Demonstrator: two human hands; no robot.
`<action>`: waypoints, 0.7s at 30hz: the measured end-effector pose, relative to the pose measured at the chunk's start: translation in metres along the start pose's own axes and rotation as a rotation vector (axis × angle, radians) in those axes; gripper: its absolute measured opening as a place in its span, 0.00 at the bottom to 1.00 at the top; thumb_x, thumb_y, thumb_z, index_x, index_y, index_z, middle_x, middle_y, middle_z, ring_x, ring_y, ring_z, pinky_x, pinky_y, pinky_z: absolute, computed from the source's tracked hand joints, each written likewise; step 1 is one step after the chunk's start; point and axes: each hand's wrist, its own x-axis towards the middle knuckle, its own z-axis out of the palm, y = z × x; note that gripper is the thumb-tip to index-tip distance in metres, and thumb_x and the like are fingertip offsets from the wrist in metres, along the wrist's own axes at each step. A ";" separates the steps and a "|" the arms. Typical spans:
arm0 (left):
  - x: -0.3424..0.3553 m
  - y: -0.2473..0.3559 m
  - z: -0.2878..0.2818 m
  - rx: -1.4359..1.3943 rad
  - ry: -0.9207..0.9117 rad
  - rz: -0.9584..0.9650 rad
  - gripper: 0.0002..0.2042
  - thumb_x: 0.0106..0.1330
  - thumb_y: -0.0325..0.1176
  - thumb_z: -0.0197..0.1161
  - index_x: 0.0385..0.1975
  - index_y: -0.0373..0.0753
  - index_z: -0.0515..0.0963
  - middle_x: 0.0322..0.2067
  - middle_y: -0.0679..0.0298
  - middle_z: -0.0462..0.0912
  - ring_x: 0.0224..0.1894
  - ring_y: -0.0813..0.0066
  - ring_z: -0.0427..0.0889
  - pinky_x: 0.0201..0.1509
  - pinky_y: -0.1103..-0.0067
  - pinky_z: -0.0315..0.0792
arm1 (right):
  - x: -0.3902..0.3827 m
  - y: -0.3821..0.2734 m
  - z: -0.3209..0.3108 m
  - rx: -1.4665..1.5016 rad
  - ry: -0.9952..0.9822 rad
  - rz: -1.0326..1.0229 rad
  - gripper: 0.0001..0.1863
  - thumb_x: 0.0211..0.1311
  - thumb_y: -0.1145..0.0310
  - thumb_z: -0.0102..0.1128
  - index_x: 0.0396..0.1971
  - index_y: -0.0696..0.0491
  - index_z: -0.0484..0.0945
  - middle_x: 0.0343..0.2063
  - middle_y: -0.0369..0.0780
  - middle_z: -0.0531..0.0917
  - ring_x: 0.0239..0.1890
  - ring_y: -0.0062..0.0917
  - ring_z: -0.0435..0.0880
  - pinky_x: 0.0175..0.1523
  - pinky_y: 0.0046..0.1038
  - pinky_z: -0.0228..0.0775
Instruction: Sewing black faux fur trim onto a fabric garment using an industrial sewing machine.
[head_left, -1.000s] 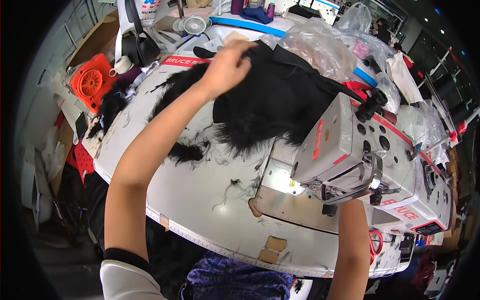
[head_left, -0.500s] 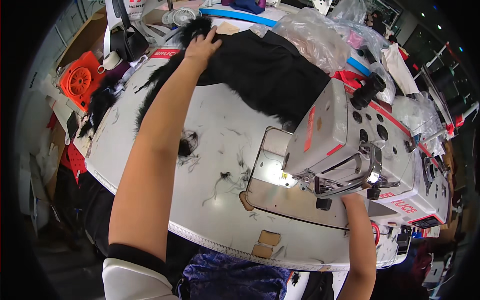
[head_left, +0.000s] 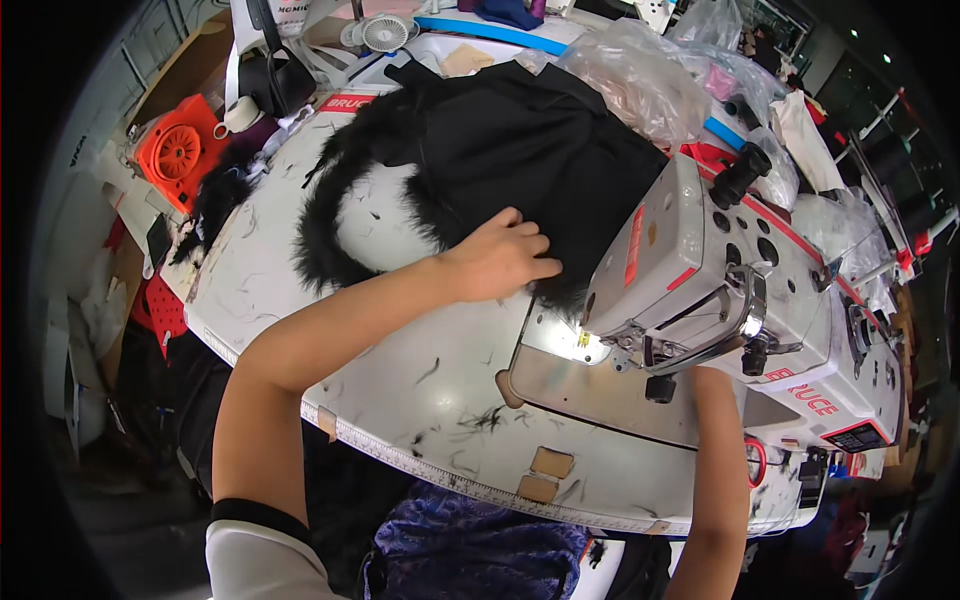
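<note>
A black fabric garment piece (head_left: 530, 150) with a fluffy black fur trim (head_left: 325, 225) lies across the white sewing table. My left hand (head_left: 503, 258) is on the fabric near its front edge, fingers bent and gripping it, just left of the sewing machine (head_left: 650, 240). The fur at that edge reaches the machine's lit needle area. My right forearm (head_left: 718, 450) rises from the lower edge and passes behind the machine head. My right hand's fingers are hidden there.
Loose black fur tufts (head_left: 480, 418) are strewn over the white tabletop (head_left: 400, 400). Clear plastic bags (head_left: 640, 75) lie behind the machine. An orange fan-like device (head_left: 180, 152) and a black bag (head_left: 275, 85) stand at the left. Red-handled scissors (head_left: 755, 462) lie at the right.
My left hand has let go of the fur at the far left and come nearer and right, onto the fabric by the machine. The fur strip now curves on the table. My right arm stays behind the machine.
</note>
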 end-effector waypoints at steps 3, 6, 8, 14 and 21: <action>-0.018 -0.030 -0.011 0.136 0.068 -0.125 0.12 0.49 0.26 0.54 0.33 0.47 0.78 0.28 0.68 0.70 0.39 0.73 0.70 0.55 0.71 0.58 | -0.003 0.029 -0.019 -0.028 -0.013 0.007 0.24 0.51 0.54 0.50 0.45 0.53 0.71 0.43 0.44 0.75 0.45 0.37 0.73 0.50 0.38 0.62; -0.042 -0.055 -0.023 0.278 0.117 -0.270 0.11 0.48 0.26 0.55 0.31 0.46 0.79 0.33 0.67 0.72 0.44 0.72 0.70 0.59 0.68 0.55 | 0.001 0.039 -0.031 -0.051 -0.024 0.003 0.23 0.51 0.55 0.50 0.45 0.53 0.72 0.42 0.44 0.75 0.45 0.36 0.73 0.49 0.38 0.63; -0.062 -0.067 -0.032 0.376 0.079 -0.367 0.11 0.47 0.26 0.55 0.30 0.45 0.80 0.36 0.67 0.73 0.45 0.72 0.70 0.59 0.67 0.55 | -0.005 0.052 -0.037 -0.060 -0.038 -0.011 0.22 0.51 0.56 0.51 0.44 0.54 0.72 0.41 0.44 0.75 0.44 0.36 0.74 0.49 0.37 0.64; -0.086 -0.053 -0.035 0.253 -0.108 -0.545 0.15 0.49 0.21 0.54 0.38 0.40 0.77 0.36 0.64 0.76 0.42 0.66 0.74 0.59 0.67 0.58 | -0.010 0.024 -0.024 -0.097 -0.078 -0.023 0.20 0.52 0.59 0.51 0.43 0.54 0.73 0.40 0.45 0.77 0.42 0.35 0.75 0.47 0.36 0.65; -0.024 0.026 -0.034 -0.321 0.137 -0.234 0.14 0.57 0.32 0.58 0.44 0.38 0.74 0.41 0.62 0.75 0.42 0.66 0.73 0.45 0.74 0.66 | -0.005 -0.003 -0.021 -0.174 -0.107 -0.014 0.17 0.53 0.62 0.51 0.41 0.55 0.74 0.37 0.45 0.78 0.41 0.35 0.76 0.46 0.34 0.67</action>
